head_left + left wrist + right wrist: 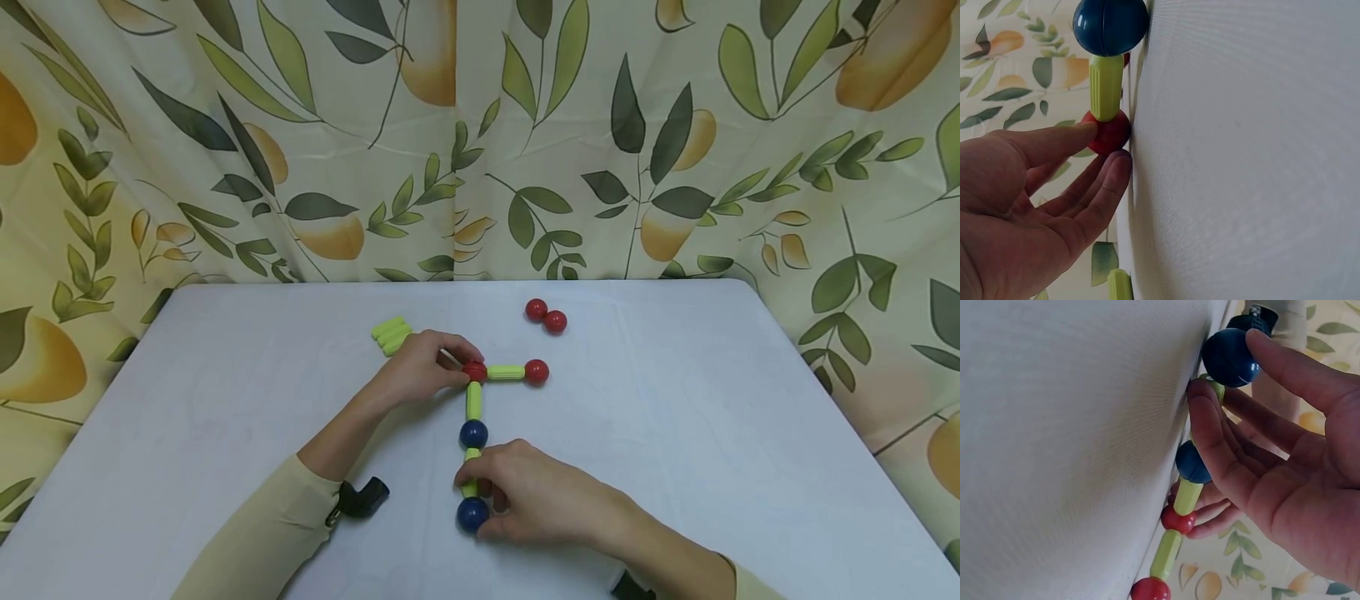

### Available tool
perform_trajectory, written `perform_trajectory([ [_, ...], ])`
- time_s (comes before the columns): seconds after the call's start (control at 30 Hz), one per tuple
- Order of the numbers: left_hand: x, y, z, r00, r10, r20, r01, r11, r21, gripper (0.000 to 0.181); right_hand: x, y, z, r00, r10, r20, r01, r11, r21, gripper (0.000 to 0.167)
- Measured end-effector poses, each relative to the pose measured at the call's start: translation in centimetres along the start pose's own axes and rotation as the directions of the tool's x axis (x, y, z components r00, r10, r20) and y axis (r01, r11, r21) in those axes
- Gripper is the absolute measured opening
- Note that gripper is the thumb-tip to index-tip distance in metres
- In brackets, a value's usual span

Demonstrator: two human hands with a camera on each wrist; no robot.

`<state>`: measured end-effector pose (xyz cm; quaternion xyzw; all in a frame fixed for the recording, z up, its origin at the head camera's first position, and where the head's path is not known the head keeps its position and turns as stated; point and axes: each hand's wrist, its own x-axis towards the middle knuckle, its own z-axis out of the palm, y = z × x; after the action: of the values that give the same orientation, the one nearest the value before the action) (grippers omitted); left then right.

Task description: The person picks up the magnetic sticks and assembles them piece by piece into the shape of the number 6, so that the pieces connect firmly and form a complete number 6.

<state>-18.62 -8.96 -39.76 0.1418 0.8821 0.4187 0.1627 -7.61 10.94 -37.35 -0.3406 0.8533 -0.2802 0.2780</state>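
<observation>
Red balls (536, 372) and blue balls (473, 433), lime rods (506, 372) between, L-shaped

The person wears pale beige sleeves (262, 533) and a small black device (365, 498) by each cuff.

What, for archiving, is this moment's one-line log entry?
left hand: pinches corner red ball; right hand: holds blue end ball, adjoining rod; red pair: unattached

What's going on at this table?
A person has an L-shaped chain of balls and green rods lying on the table. Their left hand holds the red corner ball; their right hand grips the near end, thumb on the near blue ball, fingers at the green rod beside it. Two red balls and a few green rods lie apart from the chain, farther back.
</observation>
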Motion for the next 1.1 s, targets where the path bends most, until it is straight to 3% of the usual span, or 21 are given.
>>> perform_trajectory([
  [0.43,-0.02,0.02,-0.04,1.000,-0.008,0.005,0.008,1.000,-0.012,0.026,0.00,0.06,-0.05,1.000,0.001,-0.020,0.000,0.999,0.041,0.039],
  [0.67,-0.01,-0.03,-0.05,1.000,-0.006,0.002,0.006,1.000,-0.009,0.026,0.10,0.13,-0.10,1.000,0.014,-0.002,-0.014,0.999,0.041,0.046],
  [1.1,0.06,-0.14,-0.13,1.000,0.004,0.009,-0.004,1.000,-0.007,0.025,0.20,0.27,-0.14,1.000,-0.002,-0.024,0.003,0.998,0.056,0.040],
])
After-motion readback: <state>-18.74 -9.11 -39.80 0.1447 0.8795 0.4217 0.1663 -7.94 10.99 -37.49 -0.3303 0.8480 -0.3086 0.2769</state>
